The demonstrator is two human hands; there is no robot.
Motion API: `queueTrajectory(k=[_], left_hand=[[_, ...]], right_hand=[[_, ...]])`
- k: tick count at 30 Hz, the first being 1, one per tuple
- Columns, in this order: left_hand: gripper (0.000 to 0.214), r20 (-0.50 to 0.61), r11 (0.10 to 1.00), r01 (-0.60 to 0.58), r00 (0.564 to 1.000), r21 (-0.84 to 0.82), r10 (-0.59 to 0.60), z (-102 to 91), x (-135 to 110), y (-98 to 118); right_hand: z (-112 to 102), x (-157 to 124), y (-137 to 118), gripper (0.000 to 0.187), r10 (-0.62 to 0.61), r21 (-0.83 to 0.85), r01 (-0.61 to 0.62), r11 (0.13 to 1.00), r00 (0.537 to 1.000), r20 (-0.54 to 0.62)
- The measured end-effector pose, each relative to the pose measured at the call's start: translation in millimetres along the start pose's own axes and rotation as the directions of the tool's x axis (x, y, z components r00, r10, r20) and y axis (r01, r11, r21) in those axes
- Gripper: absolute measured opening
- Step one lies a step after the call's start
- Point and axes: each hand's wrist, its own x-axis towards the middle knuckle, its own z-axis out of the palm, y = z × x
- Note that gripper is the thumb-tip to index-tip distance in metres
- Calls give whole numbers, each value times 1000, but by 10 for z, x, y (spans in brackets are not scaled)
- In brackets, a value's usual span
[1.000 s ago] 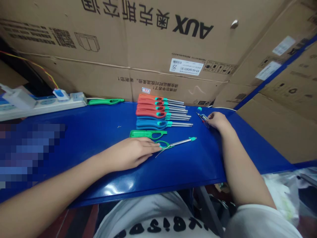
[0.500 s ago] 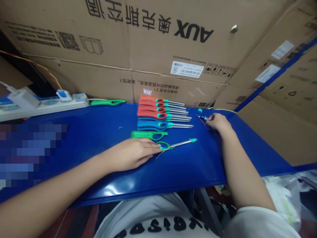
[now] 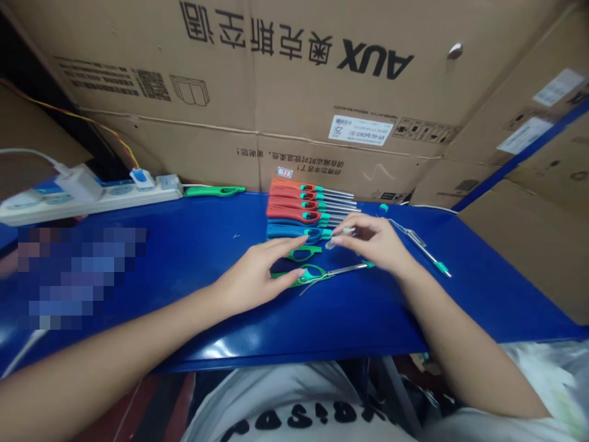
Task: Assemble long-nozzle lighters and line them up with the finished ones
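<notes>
In the head view, the right hand (image 3: 380, 245) has swung in from the far right of the glossy blue table (image 3: 368, 328) and pinches a small clear piece (image 3: 330, 244), its exact form too blurred to tell. The left hand (image 3: 248, 273), whose fingers lay together, is now spread wide between thumb and forefinger; the thumb rests on the turquoise trigger part (image 3: 308, 275) of an open green plastic lighter handle (image 3: 323, 272) at the table's middle. This brings the small piece close to the open handle, so the work appears to have shifted from fetching to placing.

Counted, there is one open handle, with one slim silver metal tube (image 3: 347, 269) running from it. One loose green plastic half-shell (image 3: 315, 250) lies just behind, partly covered by the left hand. A second silver tube with a turquoise tip (image 3: 429, 255) lies apart at the right, and one small turquoise cap (image 3: 383, 208) sits farther back. Beyond the hands are two blue lighters (image 3: 283, 231), one orange lighter (image 3: 285, 185) and several red lighters (image 3: 288, 212), overlapping too closely to count surely. One more green lighter body (image 3: 214, 191) lies by the single white power strip (image 3: 165, 191).
</notes>
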Motion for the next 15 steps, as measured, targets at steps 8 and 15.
queueTrajectory(k=[8, 15], left_hand=[[31, 230, 852, 278, 954, -443, -192, 52, 16, 41], [31, 348, 706, 467, 881, -533, -321, -14, 64, -36]], right_hand=[[414, -162, -114, 15, -106, 80, 90, 993, 965, 240], [413, -143, -19, 16, -77, 115, 56, 992, 980, 182]])
